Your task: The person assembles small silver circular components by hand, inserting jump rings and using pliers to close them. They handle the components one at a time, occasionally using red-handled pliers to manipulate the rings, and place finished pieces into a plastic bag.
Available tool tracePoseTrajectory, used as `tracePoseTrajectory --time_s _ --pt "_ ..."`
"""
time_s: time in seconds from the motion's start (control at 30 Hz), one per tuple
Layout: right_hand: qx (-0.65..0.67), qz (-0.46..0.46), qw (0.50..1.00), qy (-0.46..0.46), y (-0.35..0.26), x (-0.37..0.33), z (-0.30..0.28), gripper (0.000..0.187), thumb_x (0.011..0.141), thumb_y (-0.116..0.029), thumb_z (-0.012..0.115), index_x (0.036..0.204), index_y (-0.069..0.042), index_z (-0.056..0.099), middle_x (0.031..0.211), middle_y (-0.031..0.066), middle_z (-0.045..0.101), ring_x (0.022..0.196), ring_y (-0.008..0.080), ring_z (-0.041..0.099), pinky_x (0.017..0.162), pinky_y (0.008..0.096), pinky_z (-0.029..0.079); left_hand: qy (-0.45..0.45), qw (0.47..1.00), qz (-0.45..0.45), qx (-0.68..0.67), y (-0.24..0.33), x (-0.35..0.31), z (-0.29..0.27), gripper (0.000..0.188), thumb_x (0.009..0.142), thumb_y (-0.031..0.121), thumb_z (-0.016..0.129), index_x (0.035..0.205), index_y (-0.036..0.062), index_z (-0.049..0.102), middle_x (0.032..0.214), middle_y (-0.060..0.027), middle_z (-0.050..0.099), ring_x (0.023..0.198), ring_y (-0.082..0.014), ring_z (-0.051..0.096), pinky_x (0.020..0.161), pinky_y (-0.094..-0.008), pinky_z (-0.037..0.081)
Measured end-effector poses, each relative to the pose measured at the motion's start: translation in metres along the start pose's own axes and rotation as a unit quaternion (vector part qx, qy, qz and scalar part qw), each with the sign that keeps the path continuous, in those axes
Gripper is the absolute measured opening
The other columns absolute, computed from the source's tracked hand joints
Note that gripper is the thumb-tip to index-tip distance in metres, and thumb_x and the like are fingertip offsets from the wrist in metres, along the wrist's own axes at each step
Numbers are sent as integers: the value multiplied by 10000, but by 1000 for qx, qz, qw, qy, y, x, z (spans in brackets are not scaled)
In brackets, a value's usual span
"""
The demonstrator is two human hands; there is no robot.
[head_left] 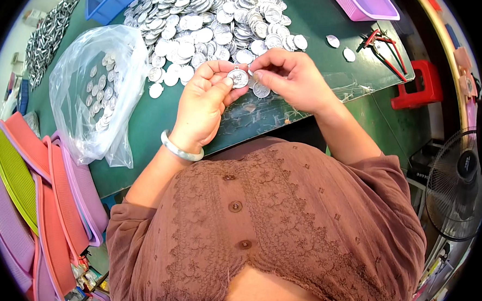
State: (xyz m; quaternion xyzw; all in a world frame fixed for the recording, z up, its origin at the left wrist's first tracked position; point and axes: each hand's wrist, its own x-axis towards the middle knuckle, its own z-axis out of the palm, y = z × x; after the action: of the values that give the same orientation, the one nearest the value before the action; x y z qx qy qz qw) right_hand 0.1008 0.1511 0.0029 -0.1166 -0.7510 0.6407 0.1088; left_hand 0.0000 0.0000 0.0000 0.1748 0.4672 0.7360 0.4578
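Observation:
My left hand (203, 100) pinches a round silver medal pendant (238, 78) between thumb and fingers, its embossed face turned up and a small loop at its top. Close against the medal's right side is my right hand (292, 79), thumb and forefinger pressed together. Whatever sits between those fingertips is too small to make out. Another medal (261, 90) shows just below the right fingertips, at the table's near edge. Beyond both hands spreads a large heap of similar silver medals (191, 36). A pale bangle (181, 148) circles my left wrist.
On the green table (180, 132), a clear plastic bag (72, 99) of medals lies left. Red-handled pliers (383, 47), two loose medals and a purple basket (361, 2) are at right. Stacked colored baskets (52, 182) stand lower left; a red stool (420, 84) and fan (455, 188) right.

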Motion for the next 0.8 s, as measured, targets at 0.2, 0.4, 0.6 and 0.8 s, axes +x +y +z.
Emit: tracePoseTrajectory --time_s 0.2,0.4,0.6,0.8 --pt "119 -21 992 35 9 4 15 124 766 -74 580 830 30 599 730 12 601 648 33 514 587 193 432 7 995 54 82 1 0 6 165 871 -6 403 1022 1 467 965 -69 565 851 -95 546 784 -227 461" --pt "140 -25 988 53 8 2 22 99 769 -69 569 796 25 586 714 7 586 631 28 502 570 181 421 -15 985 95 145 -2 -3 2 177 872 -3 408 1042 5 457 1063 -91 544 900 -104 544 810 -240 450" --pt "154 -26 986 62 7 -3 23 86 769 -60 554 788 22 572 709 2 566 613 26 484 549 176 407 -20 980 91 176 -4 -3 5 182 870 -13 402 1040 -1 464 1050 -76 543 887 -88 536 802 -228 442" --pt "151 -31 986 70 21 -4 23 73 759 -59 541 757 11 563 683 -13 545 583 19 452 521 173 387 -17 983 75 165 -6 -3 8 186 862 -24 404 1034 -13 475 989 -54 545 863 -82 532 786 -230 449"
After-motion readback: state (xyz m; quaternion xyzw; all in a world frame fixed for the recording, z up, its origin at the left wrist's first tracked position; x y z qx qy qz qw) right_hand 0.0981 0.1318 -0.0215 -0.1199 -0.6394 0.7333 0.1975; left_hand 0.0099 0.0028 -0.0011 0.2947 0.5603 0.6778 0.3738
